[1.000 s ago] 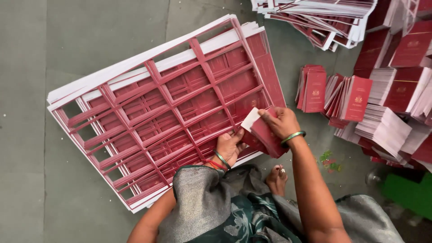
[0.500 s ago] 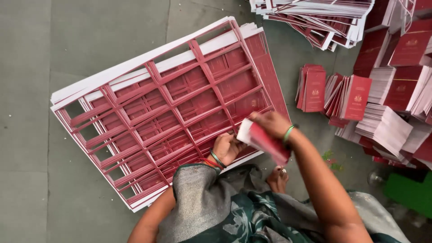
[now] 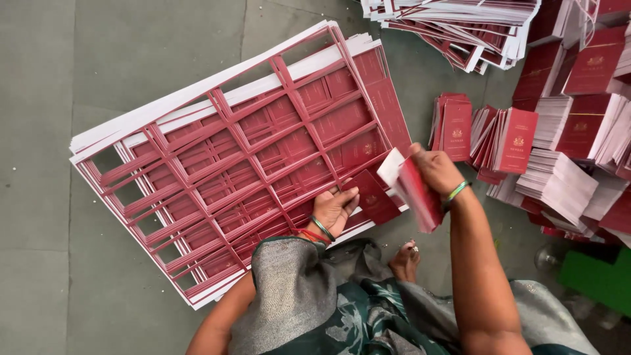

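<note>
A big stack of die-cut red printed sheets (image 3: 236,151) lies on the grey floor, its top sheet a lattice of red strips with cut-out windows. My left hand (image 3: 334,208) rests flat on the stack's near right corner, fingertips on a loose red card (image 3: 373,196). My right hand (image 3: 434,169) is lifted just right of the stack and grips a small bundle of red cards (image 3: 415,192) with white backs, tilted on edge.
Piles of finished red cards (image 3: 453,128) and white-edged stacks (image 3: 559,181) crowd the floor at right. More cut sheets (image 3: 460,26) lie at the top. A green object (image 3: 601,276) sits at lower right. My bare foot (image 3: 405,261) is beside my knee.
My right hand has carried the bundle of red cards off the stack's corner, rightward and up. My left hand stays on the corner.
</note>
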